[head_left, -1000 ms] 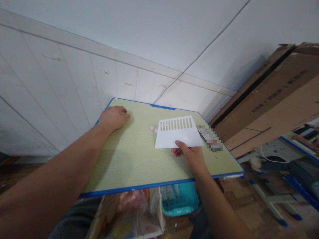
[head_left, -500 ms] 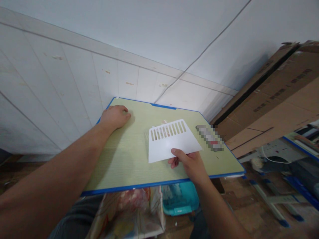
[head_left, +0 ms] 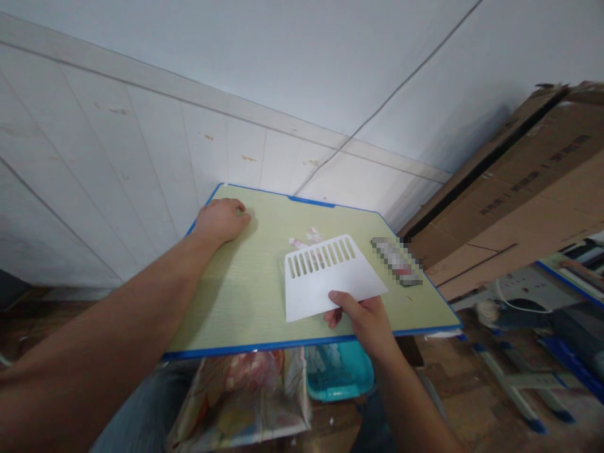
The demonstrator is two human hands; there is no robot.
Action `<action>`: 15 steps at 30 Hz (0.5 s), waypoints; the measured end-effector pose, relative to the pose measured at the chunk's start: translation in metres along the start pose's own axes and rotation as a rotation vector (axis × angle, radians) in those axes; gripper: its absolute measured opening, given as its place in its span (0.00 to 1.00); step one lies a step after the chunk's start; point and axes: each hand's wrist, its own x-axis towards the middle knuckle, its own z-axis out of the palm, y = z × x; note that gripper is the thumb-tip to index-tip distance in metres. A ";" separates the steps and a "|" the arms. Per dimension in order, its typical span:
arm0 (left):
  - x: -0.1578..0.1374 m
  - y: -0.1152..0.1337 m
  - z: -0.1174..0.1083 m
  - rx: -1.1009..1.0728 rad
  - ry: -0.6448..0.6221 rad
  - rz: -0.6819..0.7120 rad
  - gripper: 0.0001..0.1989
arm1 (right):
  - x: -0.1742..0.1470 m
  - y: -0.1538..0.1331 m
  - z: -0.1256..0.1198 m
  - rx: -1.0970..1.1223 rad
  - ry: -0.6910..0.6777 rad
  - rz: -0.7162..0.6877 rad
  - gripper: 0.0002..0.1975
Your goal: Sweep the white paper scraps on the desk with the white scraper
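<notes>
R hand (head_left: pixel 361 314): pinching white card (head_left: pixel 309 296), thumb on top, fingers curled under near edge. L hand (head_left: pixel 219 220): loosely curled on table (head_left: pixel 236 289), nr far L corner; nothing seen in it, but palm hidden, so can't tell if it holds anything. Card is over mid-table, row of slots along far edge; can't tell if it touches tabletop. Small pinkish scraps (head_left: pixel 313 234) lie just beyond slotted edge, more pink showing thru slots. Blurred item (head_left: pixel 397 261) to R, apart from card.

Handling, my read: hold is R of ctr, so L end prob. droops or swings. Firm thumb, no creasing. Card low & level, slow moves, else draft may shift scraps. L hand prob. helps steady table; best clear of scraps.
</notes>
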 end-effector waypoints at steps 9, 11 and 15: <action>-0.004 0.001 -0.002 -0.029 -0.003 0.000 0.30 | -0.015 0.005 -0.006 0.008 -0.026 0.053 0.17; -0.006 0.002 -0.003 -0.033 -0.006 -0.002 0.30 | -0.015 0.004 -0.005 0.019 -0.006 0.057 0.17; -0.007 0.003 -0.003 -0.039 0.002 0.006 0.29 | -0.012 0.003 0.001 0.045 0.025 0.068 0.17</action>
